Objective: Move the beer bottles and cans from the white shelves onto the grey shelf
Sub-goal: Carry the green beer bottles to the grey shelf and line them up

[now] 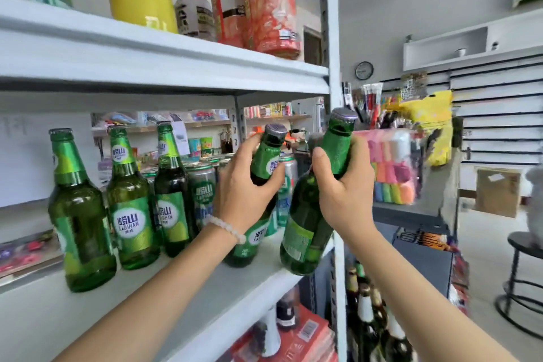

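Green glass fills both hands. The right hand (342, 185) curls round the neck of a tilted bottle (311, 209) at the shelf (182, 288) edge; the left hand (244, 185), with a bead bracelet (226, 226), grips the neck of a second bottle (258, 214) on the shelf. Farther back stand three labelled bottles (129, 209) and metal cans (202, 185), smooth and cylindrical.
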